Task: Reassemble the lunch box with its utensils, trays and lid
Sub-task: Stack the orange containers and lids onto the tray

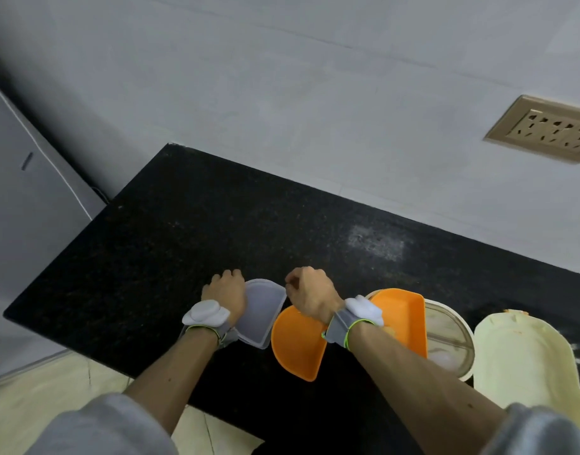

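Head view: black counter [170, 224] below grey wall [282, 77]; my left hand [224, 290] and right hand [310, 295] both grip the translucent tray [260, 311], left of the orange tray [295, 343].

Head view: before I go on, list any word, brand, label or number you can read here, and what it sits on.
None can be read.
Cream lid: orange specks near the top edge, no lettering.
Orange trays, translucent tray: plain.
Wrist bands: plain, no marking shows.
Wall socket: holes only, no print.
Grey cabinet: one dark dash, a mark or a slot, not text.
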`<action>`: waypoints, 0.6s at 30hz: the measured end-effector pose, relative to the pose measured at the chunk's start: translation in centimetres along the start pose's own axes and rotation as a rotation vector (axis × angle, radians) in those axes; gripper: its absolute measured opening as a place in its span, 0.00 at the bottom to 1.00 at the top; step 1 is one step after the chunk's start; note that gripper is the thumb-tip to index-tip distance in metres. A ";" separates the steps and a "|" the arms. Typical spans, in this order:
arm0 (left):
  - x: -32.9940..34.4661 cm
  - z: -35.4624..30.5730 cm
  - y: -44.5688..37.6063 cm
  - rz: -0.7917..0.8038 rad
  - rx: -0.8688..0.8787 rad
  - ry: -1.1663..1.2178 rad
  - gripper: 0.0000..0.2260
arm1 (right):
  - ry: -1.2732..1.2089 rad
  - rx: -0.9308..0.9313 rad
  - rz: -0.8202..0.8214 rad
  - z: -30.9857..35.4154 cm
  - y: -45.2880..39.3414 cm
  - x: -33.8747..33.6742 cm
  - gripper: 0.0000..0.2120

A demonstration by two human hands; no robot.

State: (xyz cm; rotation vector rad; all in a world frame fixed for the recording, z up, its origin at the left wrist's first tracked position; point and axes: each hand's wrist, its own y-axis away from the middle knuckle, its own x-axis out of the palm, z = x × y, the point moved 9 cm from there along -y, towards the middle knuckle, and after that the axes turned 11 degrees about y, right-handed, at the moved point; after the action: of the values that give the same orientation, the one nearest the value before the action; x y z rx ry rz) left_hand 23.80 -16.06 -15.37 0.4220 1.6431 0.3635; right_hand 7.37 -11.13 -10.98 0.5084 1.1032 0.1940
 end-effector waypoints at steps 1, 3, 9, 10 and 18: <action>0.1 0.0 -0.2 0.016 0.013 0.018 0.17 | 0.000 0.000 0.010 0.0 -0.2 0.2 0.16; 0.2 0.0 -0.3 0.044 0.021 0.077 0.16 | -0.003 -0.004 0.036 0.0 -0.4 0.6 0.16; -2.8 -0.4 -0.1 -0.043 0.008 0.344 0.15 | -0.007 -0.025 0.005 0.6 -0.8 0.1 0.18; -3.7 -0.7 0.1 -0.079 0.021 0.364 0.15 | -0.005 -0.031 -0.011 0.8 -0.8 -0.2 0.18; -9.6 -3.5 1.7 -0.313 0.088 0.591 0.14 | -0.515 0.011 -0.067 -0.3 -0.5 -3.3 0.16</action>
State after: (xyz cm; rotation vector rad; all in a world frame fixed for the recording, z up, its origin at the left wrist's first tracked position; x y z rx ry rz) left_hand 21.30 -19.08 -5.72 0.1148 2.2697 0.1859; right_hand 5.57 -12.81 -8.69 0.4946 0.6173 -0.0054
